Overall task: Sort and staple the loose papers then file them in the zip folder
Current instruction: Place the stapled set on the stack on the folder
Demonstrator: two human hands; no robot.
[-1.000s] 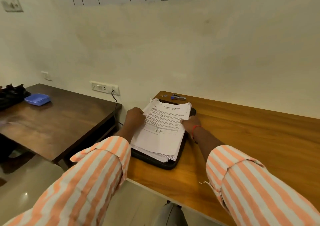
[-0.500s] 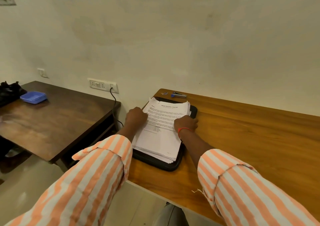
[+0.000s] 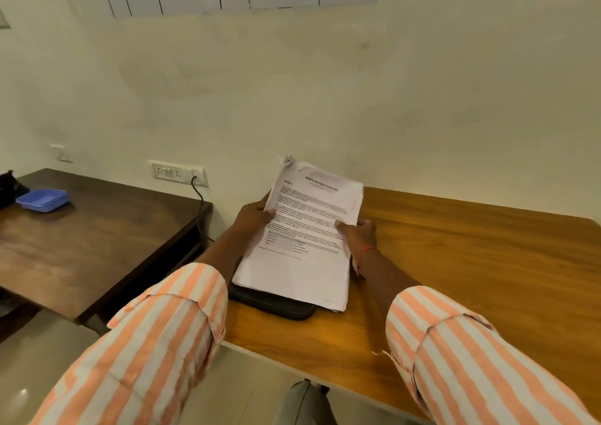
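Now both hands (image 3: 257,219) (image 3: 359,233) grip the paper stack (image 3: 302,258) over the zip folder (image 3: 276,304).

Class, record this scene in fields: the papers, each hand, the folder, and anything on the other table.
papers: one stack, far end tilted up
left hand: grips their left edge
right hand: grips their right edge
folder: black, flat on desk, under the papers
dark table: holds blue tray

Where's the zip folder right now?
Head view: the folder lies at the left end of the light desk, under the papers gripped by the left hand and right hand; only its near edge shows.
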